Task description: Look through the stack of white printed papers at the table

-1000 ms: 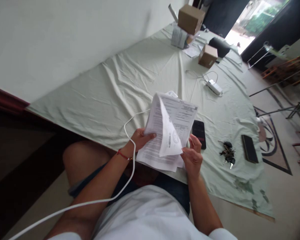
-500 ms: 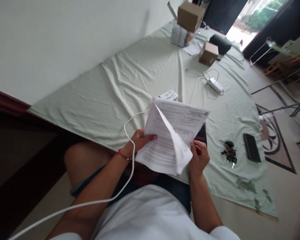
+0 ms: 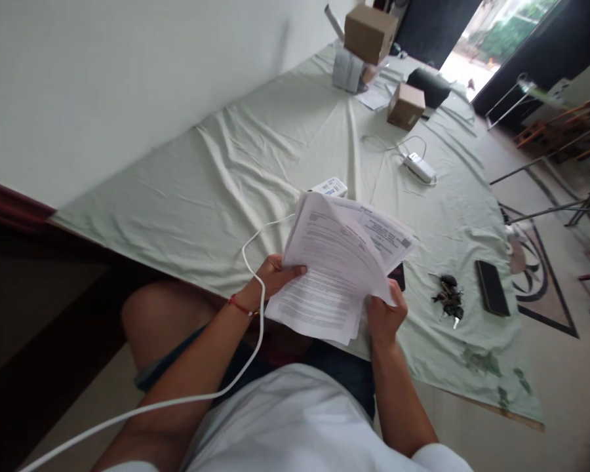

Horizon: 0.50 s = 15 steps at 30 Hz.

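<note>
Several printed paper sheets [image 3: 324, 282] are held up over the table's near edge, with another printed page showing behind the top one. My left hand [image 3: 276, 275] is closed on their left side, thumb lying on the print. At the lower right, my right hand [image 3: 387, 313] pinches the corner of the top sheet, which curls between the hands. A white cable [image 3: 246, 360] passes over my left wrist and runs behind the papers. Just beyond the sheets lies a small white box [image 3: 330, 187]. Part of a dark object [image 3: 398, 275] shows behind my right hand.
Keys [image 3: 449, 298] and a dark phone [image 3: 492, 287] lie right on the pale green tablecloth [image 3: 255, 151]. Farther back are a white corded device [image 3: 419, 168], a small carton [image 3: 406, 106] and a larger carton [image 3: 370, 33]. A white wall [image 3: 128, 78] borders the left side.
The top sheet, folded over and edge-on before, now lies spread across the stack toward the right. My right hand has shifted slightly with its corner; my left hand keeps its hold.
</note>
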{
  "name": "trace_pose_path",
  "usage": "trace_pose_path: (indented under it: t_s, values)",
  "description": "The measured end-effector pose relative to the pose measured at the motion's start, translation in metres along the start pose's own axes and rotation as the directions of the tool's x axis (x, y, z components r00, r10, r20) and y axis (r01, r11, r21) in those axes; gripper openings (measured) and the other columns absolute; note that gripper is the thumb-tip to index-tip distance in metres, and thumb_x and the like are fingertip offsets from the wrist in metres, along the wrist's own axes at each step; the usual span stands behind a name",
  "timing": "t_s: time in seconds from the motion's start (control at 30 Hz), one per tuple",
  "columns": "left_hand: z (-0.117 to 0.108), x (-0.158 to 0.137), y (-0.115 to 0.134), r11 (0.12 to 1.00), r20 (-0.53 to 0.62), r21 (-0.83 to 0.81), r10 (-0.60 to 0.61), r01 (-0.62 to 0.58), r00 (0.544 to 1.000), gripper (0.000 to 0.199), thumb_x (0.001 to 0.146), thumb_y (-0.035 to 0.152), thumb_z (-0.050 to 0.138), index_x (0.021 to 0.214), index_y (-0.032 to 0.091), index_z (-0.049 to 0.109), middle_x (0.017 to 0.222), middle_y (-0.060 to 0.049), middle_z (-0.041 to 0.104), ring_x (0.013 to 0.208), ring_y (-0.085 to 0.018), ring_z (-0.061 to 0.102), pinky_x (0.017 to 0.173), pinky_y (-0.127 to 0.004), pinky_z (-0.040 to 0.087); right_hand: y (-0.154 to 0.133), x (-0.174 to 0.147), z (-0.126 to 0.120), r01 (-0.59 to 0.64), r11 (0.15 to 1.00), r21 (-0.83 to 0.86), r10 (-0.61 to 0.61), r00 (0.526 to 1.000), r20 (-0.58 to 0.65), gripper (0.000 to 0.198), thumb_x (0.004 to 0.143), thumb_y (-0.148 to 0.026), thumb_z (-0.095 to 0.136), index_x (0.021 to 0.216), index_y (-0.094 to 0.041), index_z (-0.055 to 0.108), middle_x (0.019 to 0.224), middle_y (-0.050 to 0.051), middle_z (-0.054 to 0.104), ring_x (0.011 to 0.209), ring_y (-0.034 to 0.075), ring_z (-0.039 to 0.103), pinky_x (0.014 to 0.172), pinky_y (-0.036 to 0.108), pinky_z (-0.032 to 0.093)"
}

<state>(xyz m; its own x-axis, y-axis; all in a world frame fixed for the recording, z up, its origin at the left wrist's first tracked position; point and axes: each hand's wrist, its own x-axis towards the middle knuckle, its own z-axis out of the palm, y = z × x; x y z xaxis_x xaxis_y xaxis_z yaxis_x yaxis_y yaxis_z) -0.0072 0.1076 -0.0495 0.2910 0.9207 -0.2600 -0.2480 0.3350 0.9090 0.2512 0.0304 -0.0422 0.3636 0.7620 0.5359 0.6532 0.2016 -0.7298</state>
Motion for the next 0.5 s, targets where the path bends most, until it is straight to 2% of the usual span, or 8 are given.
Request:
trace_pose_path:
  t_s: [0.1,0.2,0.27,0.37,0.5]
  values:
    - [-0.002,0.000,-0.003,1.000,0.004,0.008,0.013,-0.013,1.000,0.034,0.067,0.037,0.090,0.089,0.013,0.081,0.088,-0.007,0.080,0.074,-0.020,0.073,0.070,-0.031,0.058,-0.003,-0.002,0.002,0.056,0.998,-0.020,-0.057,0.996,-0.070,0.013,0.092,-0.030,0.062,0.088,-0.019,0.069,0.080,0.001,0.067,0.071,0.014,0.060,0.069,0.027,0.048]
    - [-0.003,0.001,-0.006,1.000,0.014,0.014,0.022,-0.022,1.000,0.035,0.068,0.036,0.089,0.093,0.013,0.081,0.090,-0.008,0.080,0.077,-0.022,0.074,0.072,-0.032,0.059,-0.001,-0.007,0.004,-0.026,0.998,-0.054,0.017,0.988,-0.156,0.018,0.090,-0.033,0.067,0.103,-0.020,0.068,0.077,-0.001,0.065,0.058,0.010,0.053,0.060,0.024,0.044]
    - [-0.003,0.002,-0.007,1.000,0.015,0.012,0.028,-0.028,0.999,0.035,0.068,0.035,0.089,0.094,0.013,0.081,0.091,-0.008,0.080,0.078,-0.022,0.074,0.074,-0.033,0.059,0.000,-0.010,0.003,-0.016,0.997,-0.073,0.005,0.988,-0.152,0.014,0.090,-0.033,0.066,0.098,-0.021,0.067,0.077,-0.002,0.064,0.057,0.010,0.051,0.059,0.024,0.043]
    - [-0.003,0.003,-0.007,0.999,-0.005,0.011,0.041,-0.041,0.999,0.037,0.067,0.036,0.090,0.093,0.013,0.081,0.092,-0.008,0.080,0.080,-0.023,0.074,0.075,-0.034,0.060,-0.002,-0.010,0.002,0.078,0.995,-0.067,-0.084,0.991,-0.101,0.008,0.091,-0.030,0.065,0.089,-0.023,0.068,0.088,0.002,0.065,0.065,0.012,0.054,0.061,0.027,0.046]
    - [-0.002,0.003,-0.005,0.999,-0.040,0.020,0.049,-0.049,0.998,0.040,0.065,0.039,0.090,0.092,0.012,0.080,0.088,-0.009,0.080,0.078,-0.024,0.074,0.073,-0.035,0.059,-0.006,-0.010,0.003,0.118,0.993,0.007,-0.117,0.990,-0.075,0.002,0.088,-0.027,0.071,0.089,-0.026,0.072,0.097,0.004,0.060,0.073,0.014,0.057,0.060,0.028,0.048]
